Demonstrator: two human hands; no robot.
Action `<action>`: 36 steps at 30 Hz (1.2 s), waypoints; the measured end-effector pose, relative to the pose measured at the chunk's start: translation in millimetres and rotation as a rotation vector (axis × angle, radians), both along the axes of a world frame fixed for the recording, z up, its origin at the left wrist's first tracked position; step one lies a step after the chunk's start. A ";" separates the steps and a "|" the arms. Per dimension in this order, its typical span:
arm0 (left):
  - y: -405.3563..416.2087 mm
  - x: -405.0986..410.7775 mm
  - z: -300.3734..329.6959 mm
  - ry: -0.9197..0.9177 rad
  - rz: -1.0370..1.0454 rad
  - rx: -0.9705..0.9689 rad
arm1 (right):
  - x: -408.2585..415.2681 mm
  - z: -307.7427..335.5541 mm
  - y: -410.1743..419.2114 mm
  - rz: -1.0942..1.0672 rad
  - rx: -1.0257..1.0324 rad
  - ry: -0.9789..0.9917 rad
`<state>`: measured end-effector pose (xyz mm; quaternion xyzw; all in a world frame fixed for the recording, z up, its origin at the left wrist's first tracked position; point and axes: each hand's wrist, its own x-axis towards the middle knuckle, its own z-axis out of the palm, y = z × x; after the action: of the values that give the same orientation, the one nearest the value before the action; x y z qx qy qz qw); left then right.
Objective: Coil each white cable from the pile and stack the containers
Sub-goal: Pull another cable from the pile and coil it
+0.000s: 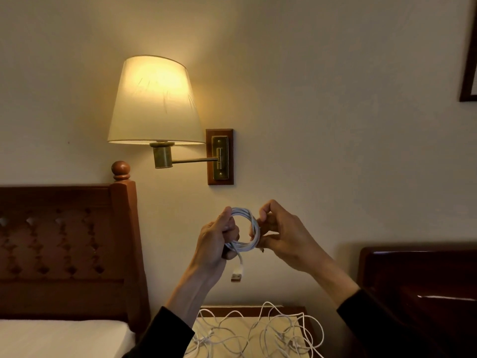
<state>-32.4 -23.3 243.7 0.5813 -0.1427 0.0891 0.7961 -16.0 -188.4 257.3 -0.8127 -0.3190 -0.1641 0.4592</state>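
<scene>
A white cable (254, 228) wound into a small round coil is held up in front of the wall. My left hand (215, 244) grips the coil's left side, and its USB plug (237, 275) dangles below that hand. My right hand (280, 235) pinches the coil's right side with fingers curled. Below, a tangled pile of white cables (258, 332) lies spread over the nightstand (247, 311). No containers are in view.
A lit wall lamp (154, 104) on a brass arm hangs above left. A wooden headboard (64, 241) and white mattress (62, 337) are at the left. A dark wooden piece of furniture (418, 293) stands at the right, and a picture frame (468, 60) hangs at the top right.
</scene>
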 end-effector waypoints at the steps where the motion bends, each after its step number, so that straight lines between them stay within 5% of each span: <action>1: -0.5 -1.4 0.8 0.013 -0.018 -0.019 | -0.3 -0.4 -2.3 -0.026 -0.002 -0.020; 6: -4.7 0.3 2.6 0.052 0.060 -0.091 | -11.4 -13.3 -2.9 -0.057 0.038 -0.099; 9: -6.7 2.7 9.2 0.029 0.135 -0.082 | -19.9 -27.8 3.3 -0.122 -0.068 -0.378; 14: -8.9 3.8 8.4 0.008 0.139 -0.117 | -25.2 -37.8 10.2 0.024 0.124 -0.583; 16: -9.1 4.0 6.0 -0.010 0.124 -0.128 | -28.5 -38.1 13.6 0.072 0.337 -0.401; 20: -14.5 -1.2 3.7 -0.128 0.062 -0.104 | -28.9 -28.1 19.4 -0.026 0.942 0.394; 22: -16.8 -4.1 1.0 -0.177 0.014 -0.087 | -24.5 -21.9 17.8 -0.018 1.043 0.642; 25: -13.7 -4.3 -3.5 -0.199 -0.026 -0.044 | -18.5 -13.6 10.0 -0.002 0.818 0.701; 30: -11.4 -3.2 -5.3 -0.169 -0.020 -0.014 | -13.4 -3.5 -4.7 -0.029 0.262 0.385; 36: -13.4 2.9 -6.5 -0.127 0.058 0.034 | -14.5 1.8 -10.6 0.197 0.304 0.432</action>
<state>-29.5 -36.8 237.2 0.5917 -0.1777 0.1463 0.7726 -30.5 -199.0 259.1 -0.7156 -0.2629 0.0125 0.6470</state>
